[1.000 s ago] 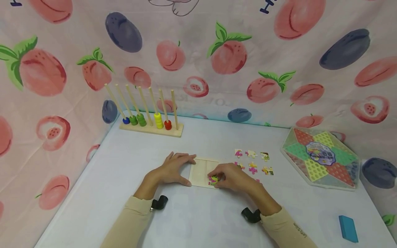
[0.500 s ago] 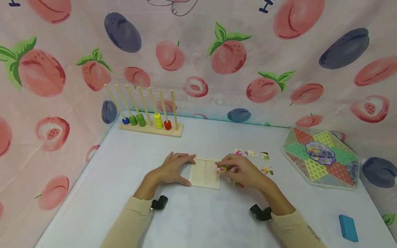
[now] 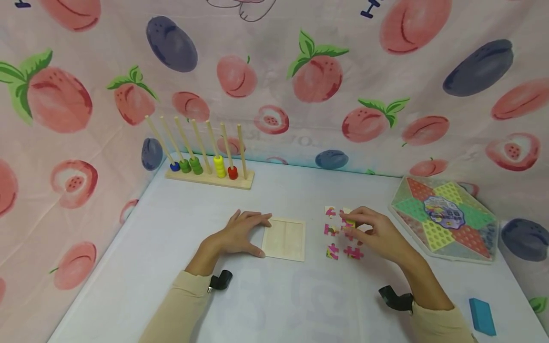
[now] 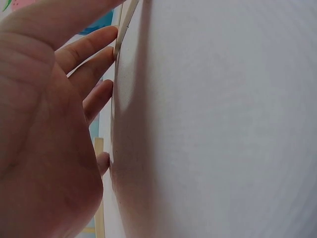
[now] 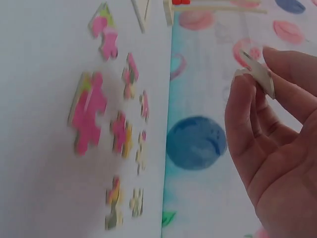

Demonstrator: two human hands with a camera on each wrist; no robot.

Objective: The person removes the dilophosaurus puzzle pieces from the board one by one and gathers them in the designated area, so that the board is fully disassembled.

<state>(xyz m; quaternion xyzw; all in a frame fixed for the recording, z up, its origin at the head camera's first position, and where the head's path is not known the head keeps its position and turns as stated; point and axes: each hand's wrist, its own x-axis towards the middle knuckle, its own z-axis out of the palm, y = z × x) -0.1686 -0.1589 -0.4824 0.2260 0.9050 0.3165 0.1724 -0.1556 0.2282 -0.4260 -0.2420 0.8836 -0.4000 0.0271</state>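
My left hand (image 3: 240, 233) rests at the left edge of a shallow square wooden puzzle tray (image 3: 283, 240), index finger at the far corner and thumb at the near one. In the left wrist view, fingertips touch the tray's thin edge (image 4: 127, 25). Right of the tray, my right hand (image 3: 381, 233) pinches a jigsaw puzzle piece (image 5: 260, 74) between thumb and fingers, raised above the table; its picture side is mostly hidden in the right wrist view. Below and beside that hand lie several pink and yellow puzzle pieces (image 3: 332, 251) in rows, some covered by the hand.
A wooden bead-counting rack (image 3: 210, 179) with upright pegs stands at the back left. A hexagonal Chinese checkers box (image 3: 443, 219) lies at the right. A blue block (image 3: 482, 316) sits near the right front. Fruit-print cloth (image 3: 274, 71) hangs behind the white table.
My right hand has moved right, away from the tray to over the loose pieces, carrying the puzzle piece. The tray now shows bare wood where it was. My left hand has stayed put.
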